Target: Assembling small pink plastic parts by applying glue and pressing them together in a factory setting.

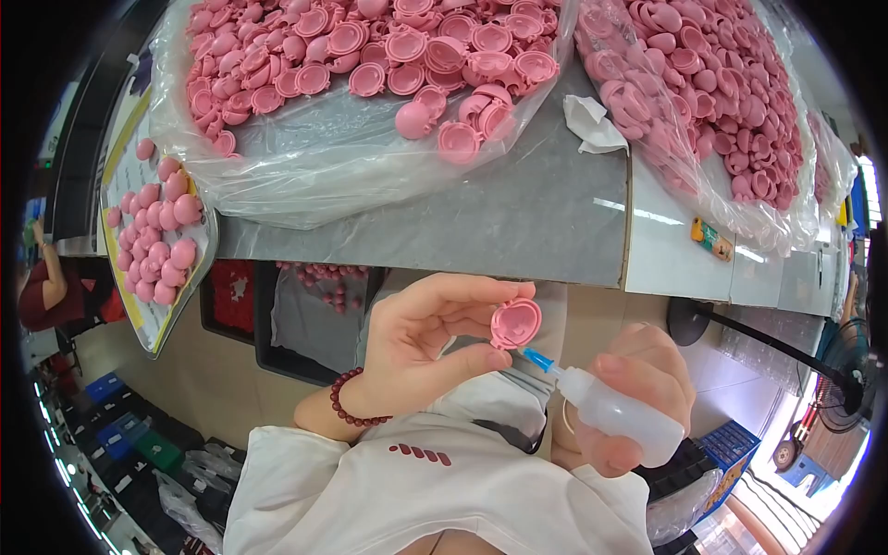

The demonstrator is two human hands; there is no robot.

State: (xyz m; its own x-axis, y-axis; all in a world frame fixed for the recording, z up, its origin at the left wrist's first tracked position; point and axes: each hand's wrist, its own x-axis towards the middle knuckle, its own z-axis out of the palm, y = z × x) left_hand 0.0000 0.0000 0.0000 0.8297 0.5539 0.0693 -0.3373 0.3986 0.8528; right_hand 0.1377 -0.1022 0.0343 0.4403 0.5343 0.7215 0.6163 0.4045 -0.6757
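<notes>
Between the thumb and fingers of my left hand (416, 338) is a small round pink plastic shell (516, 325), its hollow side facing up toward me. My right hand (643, 379) is wrapped round a white squeeze bottle (615, 413) with a blue nozzle (538, 359). The nozzle's thin tip points at the lower edge of the shell; whether it touches cannot be made out. Both hands are held in front of my body, just off the near edge of the grey table (462, 231).
Clear plastic bags of pink shells (407, 46) (712, 102) lie across the table. At the left, closed pink balls (157, 231) rest on a yellow-edged board. An orange-green lighter-like item (711, 239) and white paper (595, 125) lie rightward. Bins (314, 324) stand below; a fan (837, 370) is right.
</notes>
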